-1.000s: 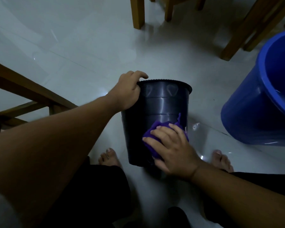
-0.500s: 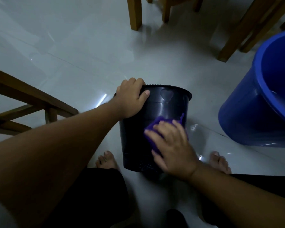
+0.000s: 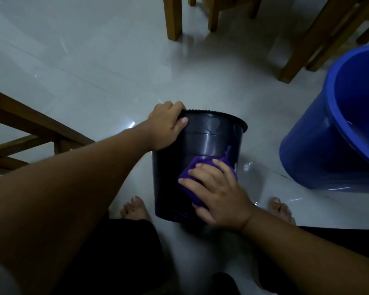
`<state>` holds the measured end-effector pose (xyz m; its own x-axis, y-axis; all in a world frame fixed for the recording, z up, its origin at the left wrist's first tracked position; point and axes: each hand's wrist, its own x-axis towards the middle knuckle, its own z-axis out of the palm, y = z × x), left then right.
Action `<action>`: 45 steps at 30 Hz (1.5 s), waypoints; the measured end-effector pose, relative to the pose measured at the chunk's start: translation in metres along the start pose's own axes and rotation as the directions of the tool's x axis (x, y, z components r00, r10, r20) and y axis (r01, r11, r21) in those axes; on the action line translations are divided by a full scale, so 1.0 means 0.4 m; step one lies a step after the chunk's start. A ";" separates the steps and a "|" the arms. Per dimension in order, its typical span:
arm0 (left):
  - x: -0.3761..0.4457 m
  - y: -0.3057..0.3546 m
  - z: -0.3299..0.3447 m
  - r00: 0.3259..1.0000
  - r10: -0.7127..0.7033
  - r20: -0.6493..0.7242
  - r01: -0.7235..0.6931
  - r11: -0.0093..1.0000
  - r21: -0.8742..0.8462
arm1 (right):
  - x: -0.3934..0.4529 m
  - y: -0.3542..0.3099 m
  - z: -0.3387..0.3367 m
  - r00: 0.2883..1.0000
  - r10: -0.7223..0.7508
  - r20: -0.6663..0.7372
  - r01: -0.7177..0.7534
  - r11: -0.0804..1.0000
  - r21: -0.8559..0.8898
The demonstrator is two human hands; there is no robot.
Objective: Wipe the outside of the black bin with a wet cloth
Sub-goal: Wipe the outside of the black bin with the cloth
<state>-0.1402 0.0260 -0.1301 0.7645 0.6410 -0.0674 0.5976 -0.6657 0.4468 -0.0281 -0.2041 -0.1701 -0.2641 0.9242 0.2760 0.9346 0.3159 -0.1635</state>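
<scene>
The black bin [image 3: 197, 167] is gripped at its ten o'clock rim by the left hand [image 3: 165, 126]; the purple cloth [image 3: 202, 177] is pressed flat under the right hand [image 3: 218, 194]. The bin could be tipped if that grip is loosened.

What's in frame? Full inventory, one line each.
bin: 1, black, on the floor at centre, between the feet
cloth: 1, purple, pressed on the bin's near wall under the right hand
bucket: 1, blue, on the floor at right, cut off by the frame edge
furniture legs: several, brown wood, along the top
wooden frame: 1, brown, at left
floor: pale glossy tile
feet: 2, bare, either side of the bin's base
left hand: grip on the bin's rim
right hand: flat on the cloth
</scene>
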 end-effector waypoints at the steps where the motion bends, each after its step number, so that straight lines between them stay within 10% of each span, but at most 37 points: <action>1: 0.001 -0.011 -0.006 1.000 0.010 0.011 -0.010 1.000 -0.005 | 0.015 0.021 -0.004 0.997 -0.067 0.022 0.067 0.998 -0.001; 7: 0.012 -0.054 -0.031 1.000 0.005 0.005 -0.005 1.000 -0.012 | 0.140 0.043 -0.022 0.916 0.396 -0.061 -0.391 0.917 0.073; 16: 0.028 0.042 -0.001 0.983 -0.123 -0.138 0.121 0.992 -0.022 | 0.026 -0.007 0.001 0.997 -0.023 0.070 0.026 0.999 -0.034; 22: 0.027 0.016 0.011 0.982 -0.078 -0.169 0.077 0.997 -0.014 | 0.125 0.049 -0.022 0.917 0.394 -0.065 -0.389 0.918 0.081; 29: 0.023 -0.002 0.000 0.987 -0.071 -0.143 0.076 0.997 0.026 | -0.003 0.008 0.023 1.000 -0.015 0.025 0.015 1.000 0.006; 36: 0.027 0.014 0.004 0.987 -0.069 -0.144 0.075 0.996 0.040 | 0.159 0.065 -0.023 0.869 0.491 -0.070 -0.473 0.863 0.175; 45: 0.031 0.027 0.012 0.979 -0.084 -0.186 0.101 0.992 0.080 | 0.076 0.046 -0.020 0.935 0.356 0.003 -0.342 0.896 0.281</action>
<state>-0.1232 0.0250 -0.1302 0.6531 0.7547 0.0624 0.6890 -0.6263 0.3648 -0.0169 -0.1718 -0.1569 0.0848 0.9768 0.1965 0.8611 0.0274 -0.5077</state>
